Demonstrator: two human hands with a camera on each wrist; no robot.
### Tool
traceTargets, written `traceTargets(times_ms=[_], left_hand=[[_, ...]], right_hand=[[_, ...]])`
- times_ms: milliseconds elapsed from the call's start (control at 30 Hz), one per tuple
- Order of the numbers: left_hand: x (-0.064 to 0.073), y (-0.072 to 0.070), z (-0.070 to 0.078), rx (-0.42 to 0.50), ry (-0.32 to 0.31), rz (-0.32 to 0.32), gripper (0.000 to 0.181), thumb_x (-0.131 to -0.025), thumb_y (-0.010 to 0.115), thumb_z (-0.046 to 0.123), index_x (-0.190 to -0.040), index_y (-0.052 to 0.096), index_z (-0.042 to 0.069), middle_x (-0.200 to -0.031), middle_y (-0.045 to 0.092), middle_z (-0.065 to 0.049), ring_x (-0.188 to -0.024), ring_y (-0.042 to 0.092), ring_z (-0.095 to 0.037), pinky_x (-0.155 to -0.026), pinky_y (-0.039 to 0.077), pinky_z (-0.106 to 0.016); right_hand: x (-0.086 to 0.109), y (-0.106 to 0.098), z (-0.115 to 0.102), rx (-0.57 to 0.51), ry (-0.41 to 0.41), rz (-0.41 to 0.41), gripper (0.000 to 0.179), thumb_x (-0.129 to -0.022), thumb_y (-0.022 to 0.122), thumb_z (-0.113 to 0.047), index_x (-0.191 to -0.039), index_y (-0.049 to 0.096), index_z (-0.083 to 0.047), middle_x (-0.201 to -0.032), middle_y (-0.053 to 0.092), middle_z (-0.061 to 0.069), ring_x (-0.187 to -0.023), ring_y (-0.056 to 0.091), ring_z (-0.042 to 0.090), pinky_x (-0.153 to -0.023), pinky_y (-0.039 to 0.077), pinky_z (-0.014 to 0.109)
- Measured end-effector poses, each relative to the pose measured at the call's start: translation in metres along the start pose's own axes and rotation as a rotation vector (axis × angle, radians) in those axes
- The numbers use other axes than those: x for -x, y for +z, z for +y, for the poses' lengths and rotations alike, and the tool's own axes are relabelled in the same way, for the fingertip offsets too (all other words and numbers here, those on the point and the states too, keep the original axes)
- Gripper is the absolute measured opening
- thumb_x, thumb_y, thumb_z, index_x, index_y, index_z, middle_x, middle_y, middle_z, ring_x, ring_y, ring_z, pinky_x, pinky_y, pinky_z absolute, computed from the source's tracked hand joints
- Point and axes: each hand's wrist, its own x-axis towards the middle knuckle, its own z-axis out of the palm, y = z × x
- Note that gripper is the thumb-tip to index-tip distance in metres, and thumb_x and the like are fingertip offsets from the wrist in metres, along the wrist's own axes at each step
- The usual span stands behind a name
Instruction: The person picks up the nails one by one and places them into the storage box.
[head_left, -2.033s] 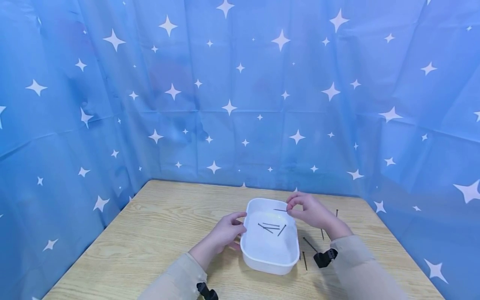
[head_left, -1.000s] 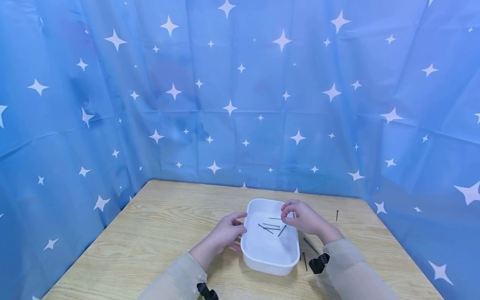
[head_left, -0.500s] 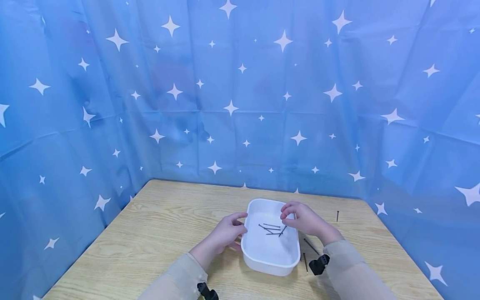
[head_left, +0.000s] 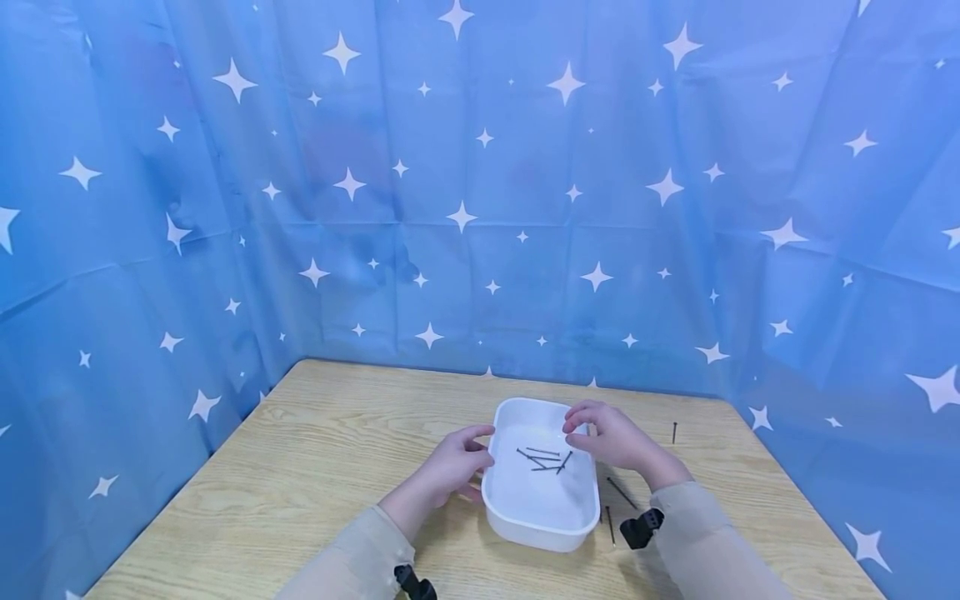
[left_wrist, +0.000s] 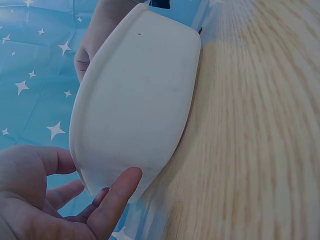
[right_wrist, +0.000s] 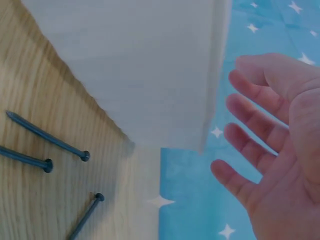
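A white rectangular plastic tub stands on the wooden table with several dark nails lying loose on its floor. My left hand steadies its left side. In the left wrist view, straight fingers of that hand touch the rim and outer wall of the tub. Over the far right rim hovers my right hand, fingers loosely bent and holding nothing. The right wrist view shows this hand with its fingers spread apart, beside the tub wall.
Nails lie on the table to the right of the tub, among them one nail near the right sleeve and another nail farther back. Blue star-printed curtains enclose the table at the back and sides.
My right hand moved left over the tub with a nail and let it go; that nail now lies with the others inside. The left hand stayed at the tub's side.
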Motion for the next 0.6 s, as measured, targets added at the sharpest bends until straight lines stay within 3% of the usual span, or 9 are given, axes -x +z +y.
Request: traceTargets(times_ms=[333, 600], left_hand=[[-0.002, -0.001, -0.001, -0.005, 0.008, 0.0, 0.062, -0.092, 0.063, 0.007, -0.152, 0.047, 0.008, -0.121, 0.06, -0.022, -0.094, 0.065, -0.032, -0.059, 0.064, -0.046], [0.0, 0.0, 0.0, 0.001, -0.001, -0.004, 0.062, -0.092, 0.063, 0.007, -0.151, 0.047, 0.008, -0.122, 0.059, -0.023, -0.094, 0.064, -0.033, -0.061, 0.064, -0.046]], right_hand=[[0.008, -0.017, -0.005, -0.012, 0.032, 0.057, 0.014, -0.097, 0.069, -0.023, -0.108, 0.075, -0.016, -0.133, 0.061, 0.008, -0.13, 0.051, 0.039, -0.102, 0.047, 0.064], [0.019, -0.029, -0.003, -0.029, 0.004, 0.115, 0.016, -0.098, 0.07, -0.027, -0.109, 0.074, -0.018, -0.138, 0.058, 0.011, -0.134, 0.046, 0.043, -0.102, 0.044, 0.07]])
